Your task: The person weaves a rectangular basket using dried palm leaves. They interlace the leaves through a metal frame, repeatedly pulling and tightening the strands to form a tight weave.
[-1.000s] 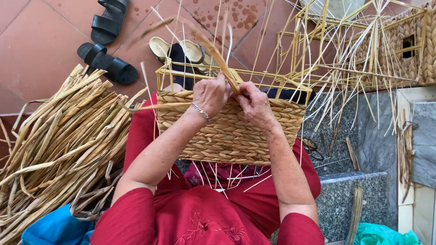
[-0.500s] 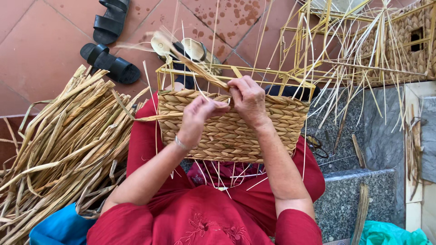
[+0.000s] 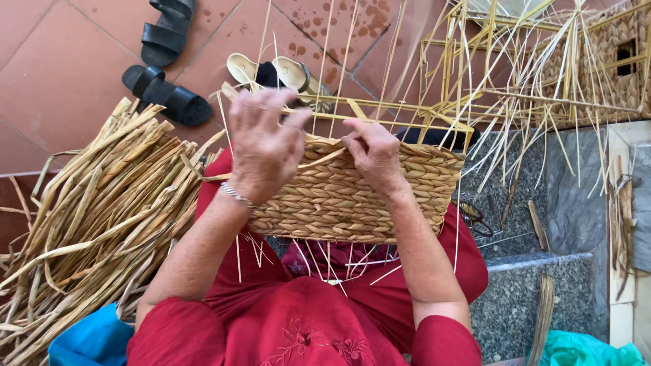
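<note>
Head view, looking down at lap. Left to right.

Far left: bundle of dried reeds (image 3: pixel 95 224) piled on the floor, spreading from lower left toward the knee. Blue cloth (image 3: pixel 91 339) under its near end. Above it, a pair of black sandals (image 3: pixel 166 64) on terracotta tiles (image 3: pixel 61 74). Tiles are spotted with dark stains near the top centre.

Left hand (image 3: pixel 264 146): raised over the left end of the basket (image 3: pixel 352 196), fingers spread and loosely curled, back of hand to camera. A flat strand (image 3: pixel 325 160) runs from under this hand rightward across the weave; whether the fingers actually pinch it I cannot tell. Silver bracelet (image 3: pixel 237 196) on the wrist.

Basket: half-woven, rests on the lap against red clothing (image 3: pixel 298 325), braided rows finished up to the rim. Bare yellow frame (image 3: pixel 380 112) and thin upright stakes stand above the weave. It sits directly under and between both hands. Beige sandals (image 3: pixel 278 73) on the tiles just beyond it.

Right hand (image 3: pixel 373 156): pressed on the top woven edge near the middle, fingers bent and pinching the strand's end against the rim.

Right: second frame with loose straw (image 3: pixel 529 88) well apart from the hands; a finished woven piece (image 3: pixel 610 61) at upper right. Grey stone step (image 3: pixel 529 298) below, green bag (image 3: pixel 583 349) at the lower right corner.
</note>
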